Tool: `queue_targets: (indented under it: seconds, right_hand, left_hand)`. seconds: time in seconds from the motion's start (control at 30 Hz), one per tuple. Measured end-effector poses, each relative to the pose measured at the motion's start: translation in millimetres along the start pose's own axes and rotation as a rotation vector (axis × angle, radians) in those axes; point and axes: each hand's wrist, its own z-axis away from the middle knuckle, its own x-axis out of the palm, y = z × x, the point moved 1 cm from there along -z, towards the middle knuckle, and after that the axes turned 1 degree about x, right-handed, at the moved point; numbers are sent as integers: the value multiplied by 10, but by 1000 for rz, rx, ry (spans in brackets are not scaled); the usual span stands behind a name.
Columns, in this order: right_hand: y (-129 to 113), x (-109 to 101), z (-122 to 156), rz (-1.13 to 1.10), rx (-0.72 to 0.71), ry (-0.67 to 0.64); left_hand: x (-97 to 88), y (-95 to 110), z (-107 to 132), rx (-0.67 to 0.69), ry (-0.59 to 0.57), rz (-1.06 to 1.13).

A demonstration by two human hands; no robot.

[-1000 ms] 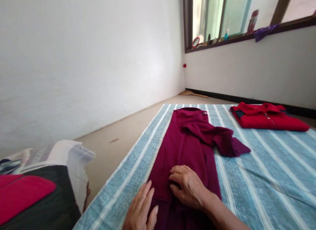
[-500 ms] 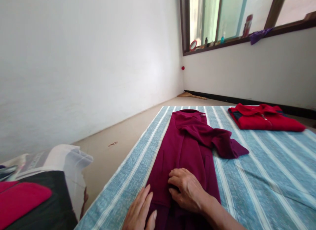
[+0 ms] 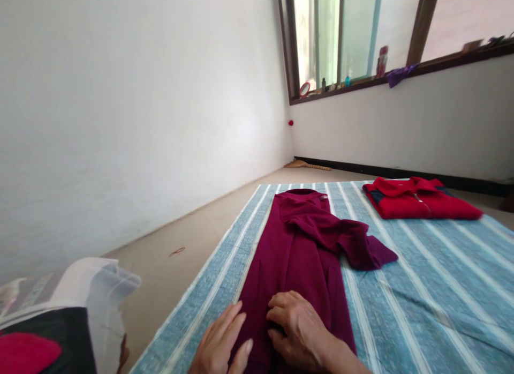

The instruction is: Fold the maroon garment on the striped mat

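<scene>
A maroon jacket [image 3: 277, 251] lies lengthwise on a blue-and-white striped cloth [image 3: 405, 280]. Its collar is at the far end, and one sleeve [image 3: 361, 245] sticks out to the right. My left hand [image 3: 220, 339] rests flat at the jacket's lower left edge, fingers stretched out. Beside it, my right hand [image 3: 299, 328] is bent over the jacket's lower middle, its fingers curled in on the fabric. The near end of the jacket runs out of view below my hands.
A folded red jacket [image 3: 425, 200] sits at the far right of the cloth. On the left stands a whitish plastic bag [image 3: 100, 283] beside black and red fabric [image 3: 48, 336]. A broom [image 3: 307, 164] lies in the far corner, and small items line the windowsill [image 3: 341, 90].
The view has tilted up slightly and turned right, so the scene sits lower and further left. Both hands stay at nearly the same places on the maroon jacket.
</scene>
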Motion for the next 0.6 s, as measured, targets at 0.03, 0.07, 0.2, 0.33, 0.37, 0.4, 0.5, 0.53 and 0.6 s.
queue_targets:
  seconds: [0.03,0.07,0.2,0.33,0.37,0.4,0.5,0.53,0.6]
  right_hand:
    - [2,7,-4,-2,0,3]
    - [4,16,-7,-6,-2,2]
    - [14,72,-12,-20,14,10]
    - [50,120,-28,-8,16,-18]
    - [70,134,-37,0,7,-28]
    - [94,151,-49,13,-6,-38]
    - [193,242,-96,73,-43,-61]
    - [232,288,-113,90,-58,-71]
    - [308,404,-143,111,-83,-77]
  left_hand:
    - [30,-11,-90,10,-6,17]
    - [71,-22,-193,19,-20,35]
    - [325,-42,-733,33,-209,136]
    - [746,-42,-1318,0,-372,196]
    - [872,-50,-1437,-27,-393,198]
    - [998,-61,-1539,-67,-403,196]
    - [1336,-98,-1745,-158,-422,184]
    - [1423,-106,-1782,-175,-424,181]
    - [1556,-108,-1821,-196,-430,180]
